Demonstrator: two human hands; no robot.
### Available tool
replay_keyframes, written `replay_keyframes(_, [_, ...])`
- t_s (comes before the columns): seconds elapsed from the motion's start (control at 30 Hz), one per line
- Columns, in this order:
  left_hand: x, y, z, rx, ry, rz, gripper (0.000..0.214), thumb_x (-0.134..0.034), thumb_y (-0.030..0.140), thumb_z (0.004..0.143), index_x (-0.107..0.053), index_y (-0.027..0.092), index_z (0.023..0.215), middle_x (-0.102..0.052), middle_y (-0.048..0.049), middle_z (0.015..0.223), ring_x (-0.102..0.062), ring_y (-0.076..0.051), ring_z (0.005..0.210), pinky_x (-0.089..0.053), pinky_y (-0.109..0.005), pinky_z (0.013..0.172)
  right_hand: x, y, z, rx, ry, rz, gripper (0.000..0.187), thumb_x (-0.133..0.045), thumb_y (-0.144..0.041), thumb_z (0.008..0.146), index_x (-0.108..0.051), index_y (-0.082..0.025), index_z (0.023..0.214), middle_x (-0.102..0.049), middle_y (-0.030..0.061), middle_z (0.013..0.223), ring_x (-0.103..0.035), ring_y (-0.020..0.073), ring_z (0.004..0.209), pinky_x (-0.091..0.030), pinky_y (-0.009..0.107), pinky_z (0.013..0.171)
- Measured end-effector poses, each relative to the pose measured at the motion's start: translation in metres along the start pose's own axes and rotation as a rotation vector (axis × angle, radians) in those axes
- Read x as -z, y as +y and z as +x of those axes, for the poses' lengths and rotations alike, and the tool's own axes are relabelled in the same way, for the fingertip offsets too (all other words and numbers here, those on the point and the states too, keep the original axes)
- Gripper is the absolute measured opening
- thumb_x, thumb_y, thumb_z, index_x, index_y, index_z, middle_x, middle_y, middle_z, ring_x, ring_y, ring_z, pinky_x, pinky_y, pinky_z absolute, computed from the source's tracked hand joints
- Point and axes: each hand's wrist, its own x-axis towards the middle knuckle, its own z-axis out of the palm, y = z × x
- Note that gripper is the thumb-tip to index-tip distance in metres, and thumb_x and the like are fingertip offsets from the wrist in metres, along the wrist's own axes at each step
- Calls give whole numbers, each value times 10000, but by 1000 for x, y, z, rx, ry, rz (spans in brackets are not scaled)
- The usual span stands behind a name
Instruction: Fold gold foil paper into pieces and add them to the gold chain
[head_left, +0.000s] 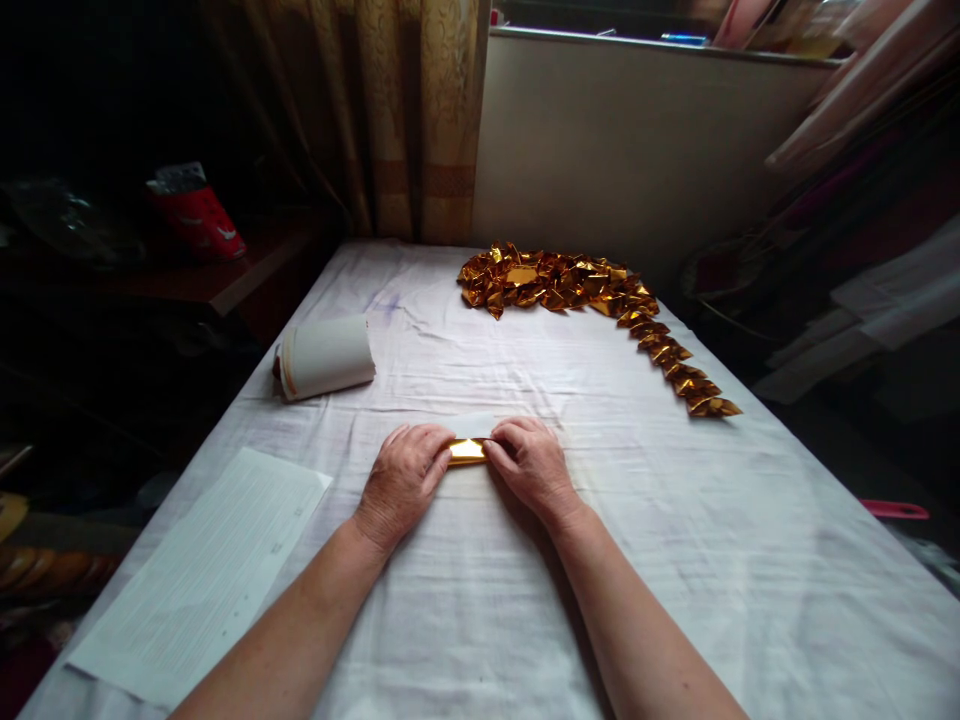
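Between my two hands a strip of gold foil paper [467, 451] lies low over the white cloth, its shiny side up and a pale part showing behind it. My left hand [405, 470] pinches its left end, thumb in front and fingers curled behind. At the right end my right hand [534, 462] grips it the same way. The fingers cover both ends of the strip. Farther back on the right lies a chain of folded gold foil pieces [555, 283], bunched at the back and trailing toward the right edge.
A white roll [330, 357] rests on its side at the left. Near the left edge lies a printed paper sheet [210, 580]. The white cloth [675, 560] covers the table. A red container [199, 218] stands on dark furniture, and a curtain [412, 120] hangs behind.
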Motion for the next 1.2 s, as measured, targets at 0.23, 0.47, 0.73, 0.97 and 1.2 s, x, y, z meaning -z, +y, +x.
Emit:
replay_keyframes(0.23, [-5, 22, -10, -194, -115, 218, 349, -522, 270, 929, -584, 188, 1263, -631, -84, 1306, -516, -260, 1271, -288, -510, 1150, -4, 3, 1, 13, 17, -12, 155, -625, -281, 864, -665, -226, 724, -684, 24, 843, -581, 192, 863, -386, 314, 808])
replay_keyframes(0.47, [-14, 26, -20, -204, -173, 304, 518, -437, 421, 967, -468, 135, 1398, -534, -112, 1425, -477, -248, 1324, -322, -433, 1146, -7, 4, 1, 0, 40, -10, 175, -607, -326, 885, -664, -228, 752, -671, 38, 871, -585, 194, 874, -404, 319, 816])
replay_keyframes(0.73, [-17, 23, -22, -181, -180, 286, 548, -388, 468, 975, -471, 135, 1403, -514, -98, 1446, -469, -242, 1331, -365, -407, 1127, -8, 4, 2, -33, 60, -19, 146, -597, -307, 877, -643, -230, 762, -659, 37, 883, -588, 194, 859, -411, 325, 815])
replay_keyframes(0.97, [-18, 23, -22, -170, -201, 262, 531, -402, 453, 971, -454, 171, 1418, -508, -103, 1451, -446, -245, 1348, -347, -426, 1137, -11, 8, 1, -40, 81, -23, 72, -595, -276, 870, -633, -225, 900, -661, 47, 920, -587, 213, 886, -419, 334, 803])
replay_keyframes(1.2, [-18, 24, -21, -160, -214, 277, 536, -412, 454, 966, -469, 147, 1402, -523, -105, 1436, -453, -251, 1341, -346, -422, 1134, -8, 1, -4, 30, 76, -28, 97, -592, -287, 865, -649, -228, 812, -666, 54, 1022, -583, 217, 972, -400, 356, 875])
